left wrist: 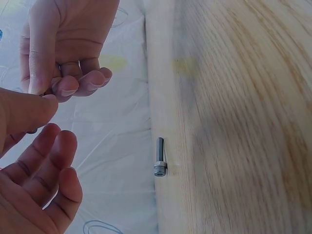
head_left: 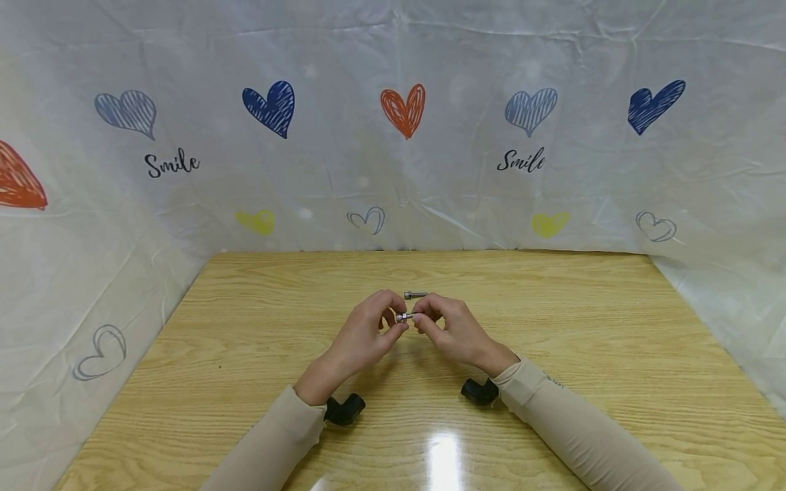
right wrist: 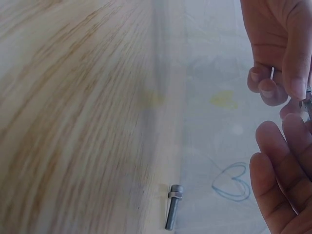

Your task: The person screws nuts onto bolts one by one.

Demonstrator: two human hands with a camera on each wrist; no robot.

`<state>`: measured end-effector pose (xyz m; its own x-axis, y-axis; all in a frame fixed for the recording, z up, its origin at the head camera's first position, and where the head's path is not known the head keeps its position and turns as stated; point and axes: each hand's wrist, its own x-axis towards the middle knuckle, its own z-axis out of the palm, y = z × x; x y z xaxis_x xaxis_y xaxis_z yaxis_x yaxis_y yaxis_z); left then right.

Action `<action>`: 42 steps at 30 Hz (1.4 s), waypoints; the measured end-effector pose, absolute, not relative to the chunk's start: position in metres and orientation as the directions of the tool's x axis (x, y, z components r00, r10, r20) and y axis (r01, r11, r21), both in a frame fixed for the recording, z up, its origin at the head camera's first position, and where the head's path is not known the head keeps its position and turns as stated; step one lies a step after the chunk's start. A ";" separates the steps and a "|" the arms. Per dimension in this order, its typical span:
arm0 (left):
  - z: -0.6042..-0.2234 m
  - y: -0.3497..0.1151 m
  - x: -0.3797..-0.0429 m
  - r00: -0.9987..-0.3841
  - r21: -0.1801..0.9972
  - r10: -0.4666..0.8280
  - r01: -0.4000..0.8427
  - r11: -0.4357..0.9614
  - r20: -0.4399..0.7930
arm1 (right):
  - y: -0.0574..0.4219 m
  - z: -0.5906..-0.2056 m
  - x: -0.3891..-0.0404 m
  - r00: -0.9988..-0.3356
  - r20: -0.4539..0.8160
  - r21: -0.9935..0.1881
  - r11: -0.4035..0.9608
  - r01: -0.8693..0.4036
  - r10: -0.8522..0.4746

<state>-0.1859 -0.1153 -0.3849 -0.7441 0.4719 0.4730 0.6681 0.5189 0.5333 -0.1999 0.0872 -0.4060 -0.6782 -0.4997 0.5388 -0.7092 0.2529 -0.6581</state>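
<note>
Over the table, my left hand (head_left: 366, 332) and right hand (head_left: 457, 332) meet at a small metal bolt (head_left: 402, 318). Thumb and forefinger of the left hand pinch it near its head, where a nut seems to sit. The right hand's thumb and fingertips grip the shank end. Fingers mostly cover this bolt in the left wrist view; in the right wrist view a bit of metal shows at the edge. A second socket-head bolt (head_left: 415, 295), with a nut close under its head, lies on the table just beyond the hands.
The wood-grain table (head_left: 258, 300) ends at a white sheet (head_left: 454, 184) printed with hearts, which hangs behind and at both sides. A black curved piece (head_left: 345, 410) sits by the left wrist, and a similar black piece (head_left: 479, 392) by the right wrist.
</note>
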 end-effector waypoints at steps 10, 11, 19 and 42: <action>-0.385 -0.115 -0.186 -0.751 0.537 0.468 0.661 0.525 0.466 | 0.087 -0.406 -0.200 -0.684 0.533 -0.662 0.258 -0.704 -0.498; -0.385 -0.116 -0.186 -0.750 0.538 0.468 0.661 0.524 0.467 | 0.087 -0.406 -0.200 -0.684 0.533 -0.662 0.258 -0.703 -0.498; -0.384 -0.116 -0.185 -0.764 0.552 0.454 0.645 0.529 0.457 | 0.087 -0.406 -0.200 -0.683 0.537 -0.661 0.255 -0.705 -0.496; -0.384 -0.116 -0.183 -0.796 0.582 0.441 0.605 0.543 0.415 | 0.088 -0.406 -0.200 -0.682 0.534 -0.665 0.250 -0.704 -0.499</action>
<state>-0.1832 -0.1157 -0.3843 -0.7957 0.4408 0.4153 0.6049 0.5431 0.5824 -0.2002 0.0875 -0.4055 -0.6823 -0.4992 0.5341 -0.7037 0.2505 -0.6649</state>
